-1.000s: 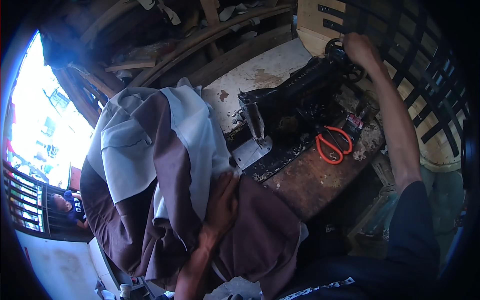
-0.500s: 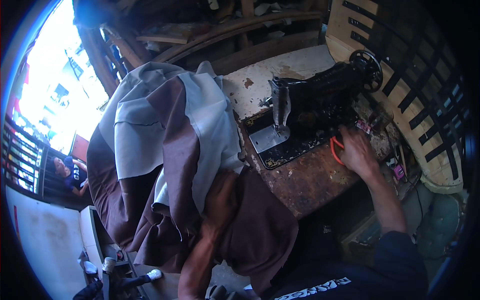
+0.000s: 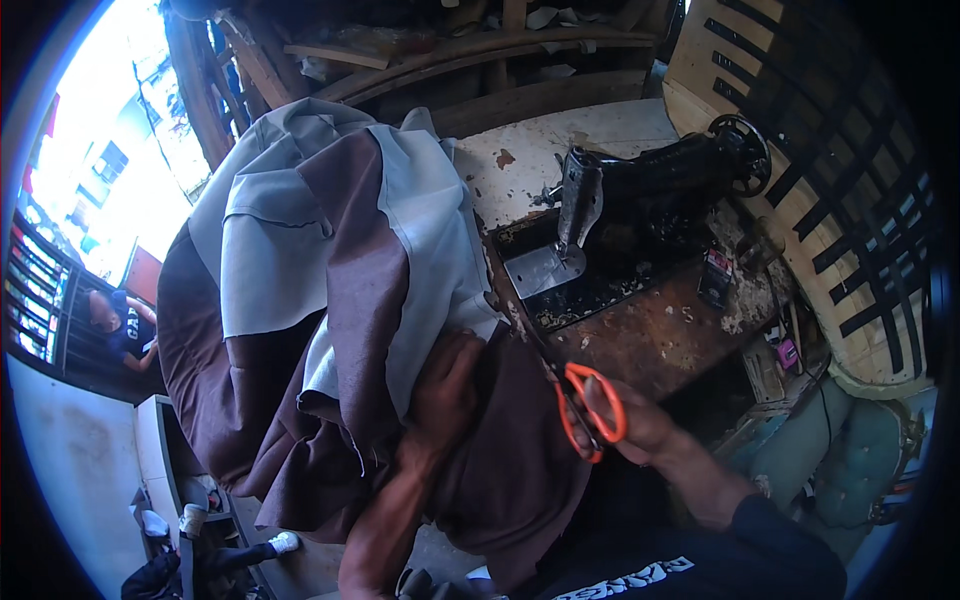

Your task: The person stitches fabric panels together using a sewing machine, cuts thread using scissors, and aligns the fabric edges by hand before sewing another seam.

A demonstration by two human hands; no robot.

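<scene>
The cloth, a big heap of brown and pale grey-blue fabric, lies at nine o'clock and spreads down to six o'clock. As far as I can judge, the work is partly made: the brown and the pale pieces seem already joined along long borders, but I cannot see the stitches themselves. Some borders look raw and unhemmed, and one loose thread hangs, not trimmed, near seven to eight o'clock. The cloth is beside the metal plate of the sewing machine, not under its needle.

The left hand, near seven o'clock, is narrow, with bent fingers that seem to grip a fold of the cloth; the fingertips are partly hidden. The right hand, at four o'clock, is closed around the handles of the scissors. Their dark blades point toward eleven o'clock, close to the edge of the cloth; whether they touch it, I cannot tell.

The fabric looks matte and soft, falling in thick, rounded folds. The handles are smooth orange loops. The machine, at two o'clock, is of worn black metal, with a round spoked wheel. The table has a brown, scratched surface with flaking paint.
</scene>
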